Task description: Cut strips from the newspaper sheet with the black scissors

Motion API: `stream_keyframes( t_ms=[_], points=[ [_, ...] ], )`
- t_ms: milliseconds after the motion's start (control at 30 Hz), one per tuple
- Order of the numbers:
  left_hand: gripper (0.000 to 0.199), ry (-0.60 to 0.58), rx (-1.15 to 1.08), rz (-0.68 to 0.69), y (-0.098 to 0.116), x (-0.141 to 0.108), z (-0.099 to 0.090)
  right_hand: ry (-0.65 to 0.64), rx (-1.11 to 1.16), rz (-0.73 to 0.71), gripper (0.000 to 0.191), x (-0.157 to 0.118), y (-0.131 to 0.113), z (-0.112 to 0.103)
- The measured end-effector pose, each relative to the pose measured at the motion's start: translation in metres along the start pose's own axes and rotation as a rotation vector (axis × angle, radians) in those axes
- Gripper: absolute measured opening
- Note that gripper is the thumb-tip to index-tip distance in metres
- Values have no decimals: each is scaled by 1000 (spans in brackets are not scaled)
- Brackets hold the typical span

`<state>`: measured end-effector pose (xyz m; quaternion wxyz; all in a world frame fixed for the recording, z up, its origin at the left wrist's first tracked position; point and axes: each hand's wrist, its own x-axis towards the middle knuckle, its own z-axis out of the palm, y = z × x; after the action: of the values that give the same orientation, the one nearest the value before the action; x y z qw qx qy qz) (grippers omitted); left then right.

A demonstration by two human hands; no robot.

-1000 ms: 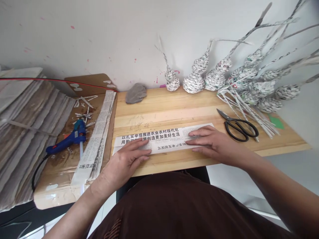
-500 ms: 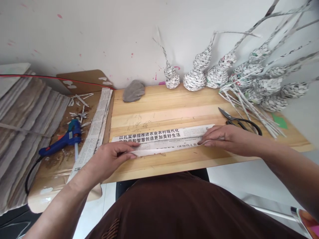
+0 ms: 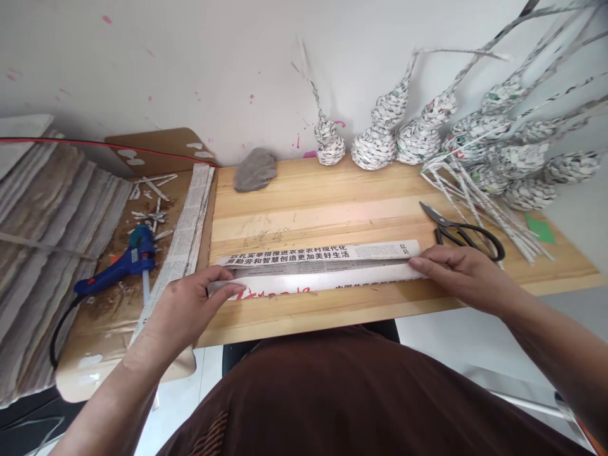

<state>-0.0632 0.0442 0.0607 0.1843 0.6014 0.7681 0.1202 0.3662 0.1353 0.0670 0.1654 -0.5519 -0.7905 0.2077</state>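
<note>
A long newspaper strip (image 3: pixel 304 267) lies crosswise near the front edge of the wooden table (image 3: pixel 294 221), partly folded lengthwise. Its far half shows black print; the near flap is white with red writing at the left. My left hand (image 3: pixel 192 304) pinches the strip's left end between thumb and fingers. At the right end, my right hand (image 3: pixel 458 275) grips the paper, thumb on top and the other fingers partly hidden behind. Scissors (image 3: pixel 463 233) with black handles rest just beyond my right hand.
Woven newspaper gourds (image 3: pixel 375 147) line the wall, with several paper sticks (image 3: pixel 489 206) at the right. A grey cloth (image 3: pixel 255 170) lies at the back. On the left are a blue glue gun (image 3: pixel 128 263), more newspaper strips (image 3: pixel 187 221) and a tall paper stack (image 3: pixel 52 253).
Both hands have moved outward to the strip's ends. The near flap, rolled up earlier, now lies flatter and shows red writing. The view has shifted slightly.
</note>
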Motion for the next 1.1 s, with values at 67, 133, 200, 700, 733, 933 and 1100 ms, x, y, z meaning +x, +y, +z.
stream_keyframes(
  t_ms=[67, 133, 200, 700, 733, 933, 1100],
  points=[
    [29, 19, 41, -16, 2, 0, 0, -43, -36, 2, 57, -2, 0, 8],
    [30, 40, 60, -19, 2, 0, 1, 15, -113, -1, 56, -4, 0, 16],
    [29, 67, 75, -21, 1, 0, 3, 89, -196, -41, 52, -4, 2, 23],
    [47, 290, 74, 277, -14, -12, 27, 287, -377, -100, 36, -16, 8, 42],
    [41, 287, 62, 315, -15, -11, 27, 282, -365, -79, 36, -16, 9, 42],
    [34, 281, -14, 320, -18, -7, 27, 307, -242, -65, 27, -16, 11, 44],
    [33, 281, -31, 293, -15, -7, 26, 344, -211, -142, 28, -16, 7, 46]
  ],
)
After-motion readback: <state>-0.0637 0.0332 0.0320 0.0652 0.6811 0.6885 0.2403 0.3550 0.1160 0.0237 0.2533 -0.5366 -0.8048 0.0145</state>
